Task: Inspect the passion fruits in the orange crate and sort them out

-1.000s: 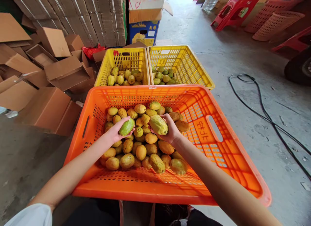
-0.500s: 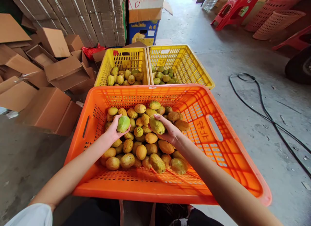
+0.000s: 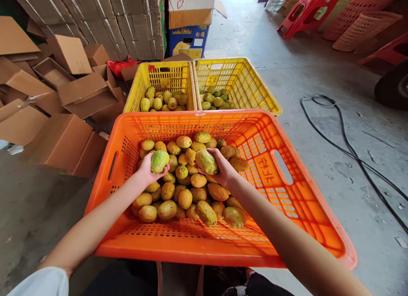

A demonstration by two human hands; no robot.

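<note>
My left hand [image 3: 148, 168] holds a green, oval, papaya-like fruit [image 3: 160, 161] from below, its fingers curled under it. In my right hand [image 3: 224, 168] rests a yellow-green, ribbed papaya-like fruit [image 3: 206, 161], with the thumb along its upper side and the other fingers mostly hidden. Both hands hover apart over a large orange crate [image 3: 191, 249]. Inside it lies a spread of yellow and greenish fruits of the same shape, among them an orange-yellow one [image 3: 198, 180] between and just below my hands.
Behind the orange crate stand a left yellow crate [image 3: 130, 96] and a right yellow crate [image 3: 259, 88], both holding greener fruits. Cardboard boxes [image 3: 57, 143] are heaped at left. A black cable [image 3: 344, 139] lies on the floor at right, near a red stool [image 3: 309, 11].
My left hand has rolled its fruit, which now shows a yellowish patch, and shifted slightly left. My right hand has turned its fruit, with the thumb moved back off its top.
</note>
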